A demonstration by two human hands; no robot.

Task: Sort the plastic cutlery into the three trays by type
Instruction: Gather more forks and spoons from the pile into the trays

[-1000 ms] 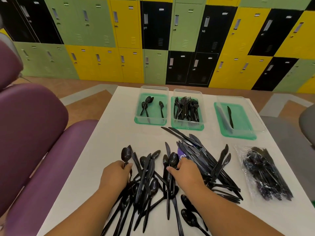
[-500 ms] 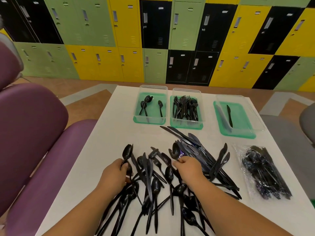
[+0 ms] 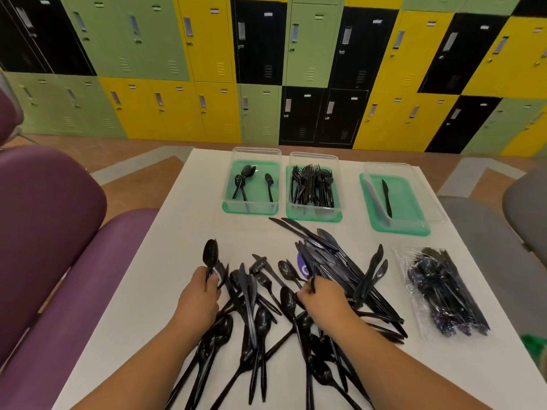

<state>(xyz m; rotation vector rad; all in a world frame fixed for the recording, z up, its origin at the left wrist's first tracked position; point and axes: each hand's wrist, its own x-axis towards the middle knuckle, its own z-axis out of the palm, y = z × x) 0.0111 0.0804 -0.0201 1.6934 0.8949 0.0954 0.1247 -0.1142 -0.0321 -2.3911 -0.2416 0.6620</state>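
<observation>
A heap of black plastic spoons (image 3: 251, 315) and knives (image 3: 334, 258) covers the near half of the white table (image 3: 165, 250). My left hand (image 3: 196, 297) grips the handle of a black spoon (image 3: 210, 254) whose bowl stands up above the heap. My right hand (image 3: 322, 300) pinches another piece of black cutlery in the middle of the heap; which type is hidden. Three clear trays on green lids stand at the far side: the left tray (image 3: 251, 207) holds three spoons, the middle tray (image 3: 313, 208) several forks, the right tray (image 3: 414, 220) one knife.
A clear bag of black cutlery (image 3: 444, 294) lies at the table's right edge. Purple padded seats (image 3: 50, 232) stand close on the left, a grey chair (image 3: 524, 208) on the right. Coloured lockers line the back wall.
My left hand has lifted one spoon so its bowl sticks up. My right hand slid a little toward me within the heap, and several spoons shifted.
</observation>
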